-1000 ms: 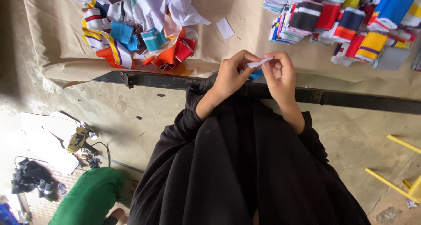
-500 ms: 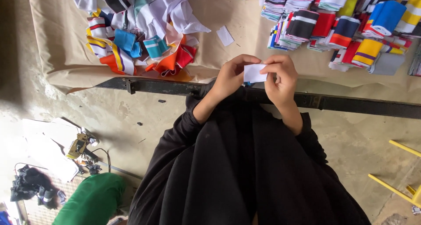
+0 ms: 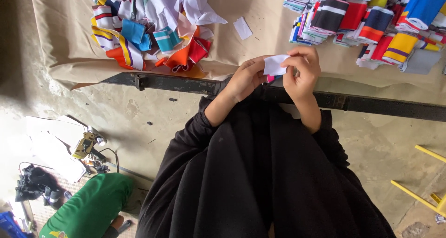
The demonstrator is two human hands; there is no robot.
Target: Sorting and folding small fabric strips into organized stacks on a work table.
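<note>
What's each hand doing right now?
Left hand: fingers pinch the small white piece.
Right hand: fingers closed on the same white piece.

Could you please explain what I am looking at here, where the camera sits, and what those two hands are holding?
The picture comes from a camera worn on a person's head, looking straight down, so you see black sleeves and a black garment below. The left hand and right hand together hold a small white piece of fabric at the edge of a cloth-covered table. On the table lie a loose heap of colourful fabric pieces, another small white piece and rows of folded striped pieces. Someone in green crouches on the floor nearby.
</note>
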